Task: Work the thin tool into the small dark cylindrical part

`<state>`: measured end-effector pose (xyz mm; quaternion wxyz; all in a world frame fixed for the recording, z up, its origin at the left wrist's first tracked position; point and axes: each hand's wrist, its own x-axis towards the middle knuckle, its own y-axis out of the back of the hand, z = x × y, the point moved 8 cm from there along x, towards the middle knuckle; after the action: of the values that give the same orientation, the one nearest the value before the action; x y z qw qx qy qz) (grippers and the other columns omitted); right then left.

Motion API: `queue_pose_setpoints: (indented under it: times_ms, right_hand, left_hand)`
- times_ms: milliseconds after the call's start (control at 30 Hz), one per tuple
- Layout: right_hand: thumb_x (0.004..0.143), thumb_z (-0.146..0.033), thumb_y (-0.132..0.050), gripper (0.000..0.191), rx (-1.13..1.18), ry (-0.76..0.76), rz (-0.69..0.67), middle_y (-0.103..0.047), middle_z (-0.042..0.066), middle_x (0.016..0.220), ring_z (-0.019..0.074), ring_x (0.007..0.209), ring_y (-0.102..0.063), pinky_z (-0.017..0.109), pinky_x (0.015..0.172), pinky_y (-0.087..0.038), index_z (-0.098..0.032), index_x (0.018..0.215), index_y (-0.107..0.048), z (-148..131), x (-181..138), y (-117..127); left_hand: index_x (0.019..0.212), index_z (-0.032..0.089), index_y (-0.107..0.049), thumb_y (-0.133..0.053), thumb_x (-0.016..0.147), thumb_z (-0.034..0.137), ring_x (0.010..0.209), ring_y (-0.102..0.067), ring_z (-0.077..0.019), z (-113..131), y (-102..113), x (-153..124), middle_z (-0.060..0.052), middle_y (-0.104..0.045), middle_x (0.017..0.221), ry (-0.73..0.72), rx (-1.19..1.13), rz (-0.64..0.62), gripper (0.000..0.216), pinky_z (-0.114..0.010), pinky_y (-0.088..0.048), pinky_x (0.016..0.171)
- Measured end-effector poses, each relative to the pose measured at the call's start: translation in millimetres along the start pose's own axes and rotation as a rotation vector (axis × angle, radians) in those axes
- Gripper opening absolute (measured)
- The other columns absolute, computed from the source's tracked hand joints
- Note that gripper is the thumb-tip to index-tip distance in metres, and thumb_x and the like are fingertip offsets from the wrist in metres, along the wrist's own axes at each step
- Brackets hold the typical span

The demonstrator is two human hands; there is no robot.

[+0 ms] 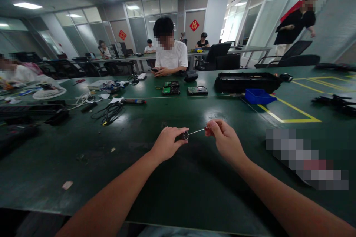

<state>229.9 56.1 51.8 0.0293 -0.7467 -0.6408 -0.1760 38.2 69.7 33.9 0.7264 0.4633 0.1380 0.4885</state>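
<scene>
Above the green table (172, 177), my left hand (167, 143) grips a short dark cylinder (185, 135) with a shiny ring at its end, between thumb and fingers. A thin metal rod (196, 132) runs from the ring end across to my right hand (222, 139). My right thumb and fingertips pinch the rod's far end, where a small reddish-brown bit shows; its kind is too small to tell. How deep the rod sits in the cylinder is hidden.
Hard drives (197, 90) lie ahead, near a black tray-like housing (247, 81) and a blue bin (258, 96). Black cables (111, 113) and a screwdriver-like tool (134, 101) are to the left. A blurred-out item (306, 159) lies right. A person (170, 55) sits opposite.
</scene>
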Motion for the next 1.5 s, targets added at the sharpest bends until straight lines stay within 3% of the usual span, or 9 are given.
queue_pose_setpoints:
  times_ms: [333, 567, 733, 867, 967, 1067, 1200, 1333, 1500]
  right_hand:
    - [0.097, -0.043, -0.045, 0.027, -0.356, 0.138, -0.078, -0.071, 0.005, 0.077, 0.0212, 0.073, -0.069, 0.033, 0.067, -0.048, -0.020, 0.093, -0.060, -20.0, -6.7, -6.2]
    - [0.097, -0.037, -0.044, 0.022, -0.491, 0.192, -0.145, -0.071, 0.005, 0.079, 0.0217, 0.073, -0.068, 0.033, 0.065, -0.047, -0.021, 0.093, -0.059, -27.9, -8.4, -11.3]
    - [0.097, -0.038, -0.044, 0.021, -0.508, 0.178, -0.110, -0.071, 0.005, 0.080, 0.0226, 0.074, -0.067, 0.034, 0.066, -0.046, -0.023, 0.092, -0.058, -27.8, -7.4, -8.5]
    - [0.097, -0.039, -0.043, 0.023, -0.500, 0.169, -0.098, -0.071, 0.005, 0.079, 0.0226, 0.073, -0.067, 0.034, 0.065, -0.045, -0.023, 0.092, -0.059, -27.0, -6.8, -6.5]
    - [0.097, -0.040, -0.044, 0.024, -0.490, 0.163, -0.099, -0.071, 0.005, 0.080, 0.0225, 0.072, -0.067, 0.034, 0.064, -0.044, -0.023, 0.092, -0.060, -27.2, -7.0, -6.1]
    - [0.096, -0.040, -0.045, 0.023, -0.485, 0.161, -0.095, -0.072, 0.005, 0.080, 0.0227, 0.072, -0.067, 0.034, 0.064, -0.045, -0.022, 0.092, -0.060, -28.0, -7.6, -5.9]
    - [0.097, -0.040, -0.044, 0.024, -0.485, 0.166, -0.091, -0.072, 0.006, 0.081, 0.0225, 0.073, -0.067, 0.034, 0.065, -0.045, -0.022, 0.093, -0.060, -28.9, -8.2, -5.8]
    - [0.097, -0.041, -0.044, 0.024, -0.495, 0.172, -0.081, -0.072, 0.006, 0.081, 0.0233, 0.074, -0.068, 0.034, 0.065, -0.046, -0.023, 0.094, -0.059, -30.1, -7.8, -5.2]
    - [0.098, -0.040, -0.043, 0.023, -0.483, 0.175, -0.083, -0.071, 0.006, 0.082, 0.0232, 0.075, -0.068, 0.035, 0.067, -0.047, -0.023, 0.094, -0.058, -30.6, -7.8, -6.0]
  left_hand:
    - [0.131, 0.035, -0.056, -0.065, 0.091, 0.034, 0.119, -0.055, -0.0241, -8.4, -10.1, -1.7, -0.001, -0.065, 0.122, 0.045, 0.035, -0.049, 0.041, -0.060, -0.020, 0.117]
    - [0.120, 0.024, -0.064, -0.068, 0.086, 0.023, 0.114, -0.057, -0.0217, -4.2, -7.1, -0.6, -0.005, -0.061, 0.124, 0.039, -0.083, -0.020, 0.034, -0.038, -0.045, 0.101]
    - [0.119, 0.024, -0.063, -0.068, 0.086, 0.024, 0.111, -0.058, -0.0222, -10.0, 3.0, 0.1, -0.005, -0.062, 0.120, 0.122, -0.184, 0.071, 0.033, -0.038, -0.047, 0.099]
    - [0.130, 0.023, -0.052, -0.055, 0.093, 0.026, 0.114, -0.056, -0.0208, -18.7, 9.6, -0.8, -0.006, -0.060, 0.125, 0.213, -0.323, 0.157, 0.038, -0.037, -0.044, 0.102]
    - [0.132, 0.023, -0.048, -0.049, 0.096, 0.035, 0.100, -0.060, -0.0190, -18.6, 11.2, -3.4, -0.006, -0.062, 0.113, 0.272, -0.376, 0.152, 0.038, -0.034, -0.048, 0.088]
    - [0.114, 0.021, -0.057, -0.056, 0.092, 0.047, 0.078, -0.058, -0.0171, -9.8, 12.8, -5.3, -0.002, -0.063, 0.090, 0.282, -0.318, 0.118, 0.034, -0.029, -0.046, 0.070]
    - [0.094, 0.020, -0.063, -0.055, 0.093, 0.038, 0.079, -0.059, -0.0172, 9.8, 7.5, -3.5, -0.002, -0.063, 0.088, 0.159, -0.120, 0.035, 0.020, -0.029, -0.044, 0.070]
    - [0.110, 0.026, -0.068, -0.049, 0.095, 0.033, 0.089, -0.062, -0.0206, 20.7, -13.4, -3.0, -0.005, -0.064, 0.105, 0.039, 0.127, -0.119, 0.025, -0.032, -0.048, 0.074]
    - [0.120, 0.029, -0.066, -0.049, 0.094, 0.039, 0.088, -0.064, -0.0254, 19.4, -30.4, -0.1, -0.007, -0.065, 0.104, 0.055, 0.324, -0.196, 0.033, -0.034, -0.051, 0.070]
